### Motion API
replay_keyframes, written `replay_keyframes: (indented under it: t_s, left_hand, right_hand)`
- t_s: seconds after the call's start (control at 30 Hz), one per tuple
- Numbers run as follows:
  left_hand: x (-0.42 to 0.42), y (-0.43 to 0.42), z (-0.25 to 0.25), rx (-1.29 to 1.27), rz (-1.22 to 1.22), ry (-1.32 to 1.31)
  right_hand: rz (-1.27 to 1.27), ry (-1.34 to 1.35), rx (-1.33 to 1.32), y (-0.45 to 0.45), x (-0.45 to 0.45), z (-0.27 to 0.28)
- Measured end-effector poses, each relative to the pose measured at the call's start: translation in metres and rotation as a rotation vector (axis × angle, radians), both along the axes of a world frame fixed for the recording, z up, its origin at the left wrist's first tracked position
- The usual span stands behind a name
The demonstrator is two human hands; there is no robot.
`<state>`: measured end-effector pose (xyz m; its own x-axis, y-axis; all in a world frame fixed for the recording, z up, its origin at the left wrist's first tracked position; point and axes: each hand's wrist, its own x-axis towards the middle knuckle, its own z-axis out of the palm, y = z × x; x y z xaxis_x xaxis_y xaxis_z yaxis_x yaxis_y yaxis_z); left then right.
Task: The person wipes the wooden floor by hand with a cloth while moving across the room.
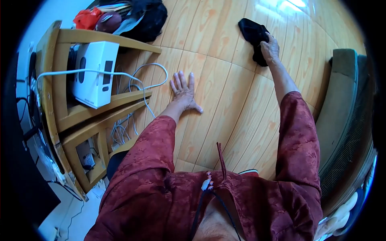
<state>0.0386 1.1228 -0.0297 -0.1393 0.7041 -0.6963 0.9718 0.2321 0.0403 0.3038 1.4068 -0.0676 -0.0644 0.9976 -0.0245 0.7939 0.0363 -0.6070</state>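
A black cloth (254,34) is grasped by the right hand (270,49); the fingers are curled onto it, the fingertips partly hidden. The cloth is laid on the floor (213,80) ahead of the body, toward the right; it is soft, matt, and crumpled into a long irregular strip, with parts seen on either side of the hand. The left hand (184,94) is held out with the fingers spread and nothing grasped; whether the floor is touched by the palm cannot be told. The floor is faced with glossy, yellowish wood-grain planks, crossed by thin dark joints; bright glare is reflected near the top.

Both arms are partly covered by a dark red garment (297,132) with a mottled, faintly patterned weave. A pale pendant (206,184) is hung on a dark cord, with small reddish beads beside it.

At left, a white carton (92,80), rectangular and smooth, is held within a wooden frame (60,88) with worn edges. Dark rounded and rectangular shapes are printed on its faces; small lettering near the lower edge cannot be read. A pale cable (96,72) is looped across the carton and above the floor. At right, a greenish padded seat (337,88) is seen, with ribbed fabric along its side
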Motion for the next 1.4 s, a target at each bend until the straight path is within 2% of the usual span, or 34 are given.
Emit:
replay_keyframes:
  t_s: [0.1, 0.13, 0.23, 0.3, 0.37, 0.43, 0.5, 0.53, 0.67, 0.7, 0.83, 0.9, 0.97, 1.03, 1.17, 1.23, 1.3, 1.33, 1.37, 1.4]
  left_hand:
    - [0.000, 0.000, 0.002, -0.002, 0.003, 0.002]
    - [-0.001, 0.000, 0.002, 0.002, 0.002, 0.001]
    - [0.000, 0.000, 0.006, -0.004, -0.002, -0.003]
    - [0.000, 0.002, 0.009, -0.014, 0.008, -0.014]
    - [0.000, 0.001, 0.006, -0.006, 0.015, -0.016]
    - [-0.001, 0.002, 0.007, -0.054, -0.006, 0.001]
    - [-0.004, -0.005, -0.012, 0.012, -0.022, 0.027]
    - [-0.004, -0.004, -0.012, 0.043, -0.029, 0.042]
    - [0.003, 0.008, 0.006, -0.160, -0.015, 0.098]
    - [0.001, 0.002, 0.002, -0.020, 0.021, 0.013]
    - [0.000, 0.001, 0.003, 0.003, -0.003, -0.003]
    - [-0.001, 0.001, 0.004, 0.006, -0.005, -0.007]
    - [0.000, 0.000, 0.005, 0.007, -0.003, -0.012]
    - [-0.001, -0.002, 0.003, 0.009, 0.004, -0.014]
    - [-0.002, -0.001, 0.001, 0.014, 0.003, -0.020]
    - [0.000, 0.000, 0.003, 0.013, 0.007, -0.011]
    - [0.001, 0.000, 0.003, -0.001, 0.005, 0.002]
    - [0.001, 0.000, 0.003, -0.004, 0.000, 0.010]
    - [0.001, 0.001, 0.003, -0.001, 0.000, 0.012]
    - [0.000, 0.002, 0.002, 0.000, 0.002, 0.013]
  right_hand:
    - [-0.059, 0.637, -0.041, -0.015, -0.020, 0.020]
    - [0.005, 0.699, -0.111, -0.031, -0.028, 0.050]
    - [0.378, 0.343, 0.337, -0.090, -0.044, 0.089]
    - [0.613, 0.238, 0.390, -0.136, -0.052, 0.092]
    - [0.709, 0.150, 0.382, -0.187, -0.068, 0.067]
    - [0.836, 0.208, 0.262, -0.227, -0.093, 0.049]
    - [0.939, 0.000, 0.281, -0.247, -0.116, 0.036]
    - [0.929, -0.059, 0.199, -0.244, -0.124, 0.039]
    - [0.775, -0.138, 0.349, -0.197, -0.136, 0.023]
    - [0.732, -0.174, 0.362, -0.178, -0.137, 0.020]
    - [0.586, -0.240, 0.341, -0.112, -0.124, 0.020]
    - [0.504, -0.128, 0.253, -0.087, -0.108, 0.016]
    - [0.512, 0.170, 0.253, -0.066, -0.081, 0.024]
    - [0.357, 0.390, 0.055, -0.084, -0.052, 0.074]
    - [0.056, 0.530, -0.130, -0.141, 0.027, 0.096]
    - [-0.081, 0.450, -0.198, -0.178, 0.061, 0.089]
    - [-0.056, 0.032, -0.047, -0.214, 0.111, 0.004]
    - [0.005, -0.147, 0.151, -0.236, 0.117, -0.027]
    - [0.078, -0.227, 0.222, -0.239, 0.108, -0.023]
    - [-0.015, -0.226, 0.175, -0.232, 0.092, -0.023]
